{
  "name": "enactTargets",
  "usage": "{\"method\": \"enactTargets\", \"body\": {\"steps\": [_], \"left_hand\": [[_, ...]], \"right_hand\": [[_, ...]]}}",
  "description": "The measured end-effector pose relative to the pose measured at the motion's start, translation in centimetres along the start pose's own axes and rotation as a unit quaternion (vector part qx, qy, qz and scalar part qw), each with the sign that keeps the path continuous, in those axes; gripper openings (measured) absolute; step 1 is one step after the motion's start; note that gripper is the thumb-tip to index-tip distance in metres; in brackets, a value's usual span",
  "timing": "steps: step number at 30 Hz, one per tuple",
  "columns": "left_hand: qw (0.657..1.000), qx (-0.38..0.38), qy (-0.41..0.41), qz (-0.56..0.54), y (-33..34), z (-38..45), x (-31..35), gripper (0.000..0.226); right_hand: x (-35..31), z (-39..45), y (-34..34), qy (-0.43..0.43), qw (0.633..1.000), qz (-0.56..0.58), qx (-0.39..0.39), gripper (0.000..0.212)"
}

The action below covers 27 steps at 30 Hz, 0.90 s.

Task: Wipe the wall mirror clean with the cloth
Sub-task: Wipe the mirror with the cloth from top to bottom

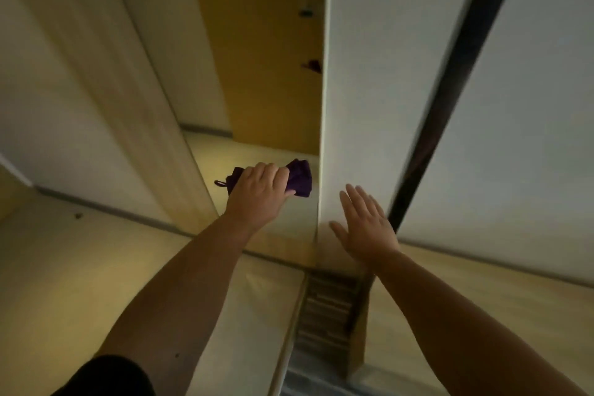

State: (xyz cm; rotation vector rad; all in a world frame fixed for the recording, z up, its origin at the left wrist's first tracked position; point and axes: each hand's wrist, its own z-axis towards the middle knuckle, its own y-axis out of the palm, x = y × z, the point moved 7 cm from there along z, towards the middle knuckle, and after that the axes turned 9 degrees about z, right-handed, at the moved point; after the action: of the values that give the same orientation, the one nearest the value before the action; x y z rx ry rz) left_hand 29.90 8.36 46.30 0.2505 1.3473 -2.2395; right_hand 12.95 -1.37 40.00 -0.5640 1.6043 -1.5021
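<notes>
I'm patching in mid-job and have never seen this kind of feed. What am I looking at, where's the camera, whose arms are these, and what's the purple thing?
There is no machine here: a person is working with two bare hands. The single picture comes from a wide-angle camera worn on the person's head, looking forward and down, so the arms reach in from the bottom edge and straight lines look bent.

The left hand is closed around a bunched purple cloth and presses it against the mirror, the reflective panel that shows a yellowish wall and pale floor. The right hand is open, fingers spread, laid flat on the white panel beside the mirror; it holds nothing. A dark strip runs down that panel's far side. The picture is dim and a bit blurred, so I cannot tell how clean the glass is.
</notes>
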Motion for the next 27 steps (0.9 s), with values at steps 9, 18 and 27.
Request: {"method": "enactTargets", "body": {"steps": [9, 18, 27], "left_hand": [[0.985, 0.124, -0.06, 0.101, -10.4, 4.5, -19.0, 0.039], [0.949, 0.24, -0.082, 0.188, -18.8, 11.0, -32.9, 0.042], [0.921, 0.319, -0.079, 0.21, -22.6, 18.7, -38.5, 0.042]], "right_hand": [[-14.3, 11.4, -16.1, -0.09, 0.979, -0.066, 0.168, 0.089], [-24.1, 19.5, -32.0, -0.136, 0.929, -0.115, 0.325, 0.079], [-27.1, 26.6, -41.0, -0.172, 0.879, -0.169, 0.41, 0.07]]}}
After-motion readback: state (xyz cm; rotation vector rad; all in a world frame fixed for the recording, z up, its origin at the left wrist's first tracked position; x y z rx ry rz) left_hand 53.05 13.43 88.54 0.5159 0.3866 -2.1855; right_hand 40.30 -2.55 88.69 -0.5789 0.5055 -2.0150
